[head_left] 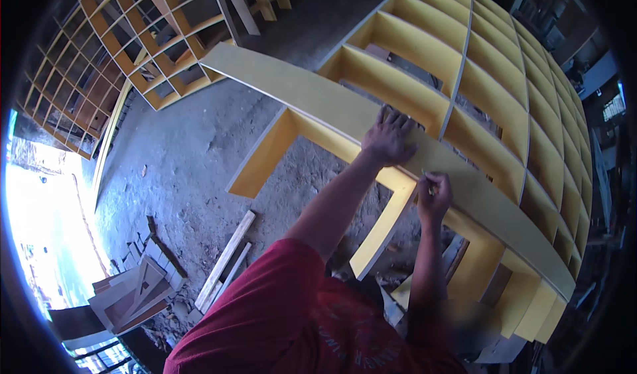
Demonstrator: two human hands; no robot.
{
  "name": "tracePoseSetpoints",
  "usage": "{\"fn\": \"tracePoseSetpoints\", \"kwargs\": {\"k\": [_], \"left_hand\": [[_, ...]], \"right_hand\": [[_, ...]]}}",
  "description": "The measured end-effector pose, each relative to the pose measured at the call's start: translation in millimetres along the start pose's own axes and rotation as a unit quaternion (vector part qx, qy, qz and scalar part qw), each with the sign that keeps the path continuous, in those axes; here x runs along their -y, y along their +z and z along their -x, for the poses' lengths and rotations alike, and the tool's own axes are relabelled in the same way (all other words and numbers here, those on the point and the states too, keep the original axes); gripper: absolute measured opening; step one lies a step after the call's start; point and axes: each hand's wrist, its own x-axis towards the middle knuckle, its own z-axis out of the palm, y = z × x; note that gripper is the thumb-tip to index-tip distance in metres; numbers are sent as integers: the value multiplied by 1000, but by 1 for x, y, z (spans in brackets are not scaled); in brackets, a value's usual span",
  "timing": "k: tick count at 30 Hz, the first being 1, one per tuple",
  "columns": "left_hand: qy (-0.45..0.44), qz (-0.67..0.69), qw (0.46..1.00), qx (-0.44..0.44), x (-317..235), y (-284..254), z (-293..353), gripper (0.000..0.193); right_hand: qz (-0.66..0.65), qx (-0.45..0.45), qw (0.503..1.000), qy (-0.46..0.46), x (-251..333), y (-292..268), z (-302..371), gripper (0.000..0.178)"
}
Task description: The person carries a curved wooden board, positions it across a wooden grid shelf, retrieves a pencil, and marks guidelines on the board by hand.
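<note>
A long yellow wooden board (285, 85) runs slantwise from the upper left to the lower right, on top of a yellow wooden frame. My left hand (390, 137) presses on the board's flat face with its fingers stretched out. Close by on the right, my right hand (434, 196) is at the board's near edge, its fingers closed in a pinch. Something thin and small pokes out at those fingertips, too small to name. Below the board, short yellow panels (383, 231) stick out toward me, one of them just left of my right hand.
Beyond the board, a large yellow grid of compartments (491, 85) fills the upper right. More lattice frames (156, 39) stand at the far left. Loose wood strips (224, 261) and a pile of offcuts (136, 294) lie on the dusty concrete floor (179, 155).
</note>
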Motion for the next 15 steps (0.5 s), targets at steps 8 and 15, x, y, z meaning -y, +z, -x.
{"fn": "tracePoseSetpoints", "kwargs": {"k": [8, 15], "left_hand": [[24, 41, 996, -70, 11, 19, -7, 74], [130, 198, 971, -31, 104, -6, -14, 74]], "right_hand": [[-10, -19, 1000, 21, 5, 5, -3, 10], [21, -113, 988, 106, 5, 15, -6, 11]]}}
